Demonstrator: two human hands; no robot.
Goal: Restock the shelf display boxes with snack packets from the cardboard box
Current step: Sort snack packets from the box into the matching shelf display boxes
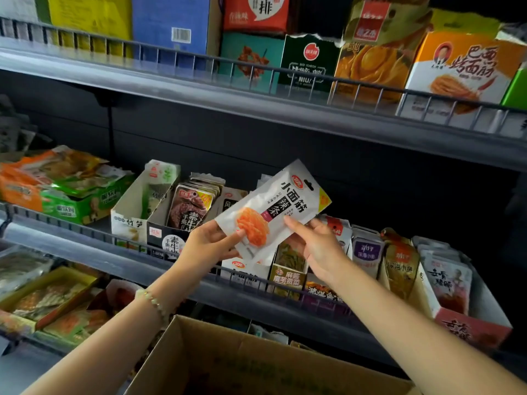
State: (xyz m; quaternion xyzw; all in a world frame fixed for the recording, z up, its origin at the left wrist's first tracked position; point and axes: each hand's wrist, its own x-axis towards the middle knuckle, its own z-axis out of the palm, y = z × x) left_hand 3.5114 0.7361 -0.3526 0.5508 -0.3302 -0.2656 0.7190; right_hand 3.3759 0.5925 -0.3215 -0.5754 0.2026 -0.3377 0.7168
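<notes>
A white snack packet (273, 208) with an orange food picture is held tilted in front of the middle shelf. My left hand (209, 243) grips its lower left corner, thumb on the front. My right hand (316, 246) holds its lower right edge from behind and below. Directly beneath the packet stands a white display box (242, 267) of the same brand, mostly hidden by the packet and my hands. The open cardboard box (228, 363) sits at the bottom of the view, its inside dark.
The middle shelf's wire rail (159, 249) fronts several display boxes: a bamboo-shoot box (134, 212), a dark packet box (185, 215), purple fish-snack packs (368, 252), a red-fronted box (467, 317). The upper shelf (256, 104) carries large cartons. Lower-left trays (48, 297) hold more packets.
</notes>
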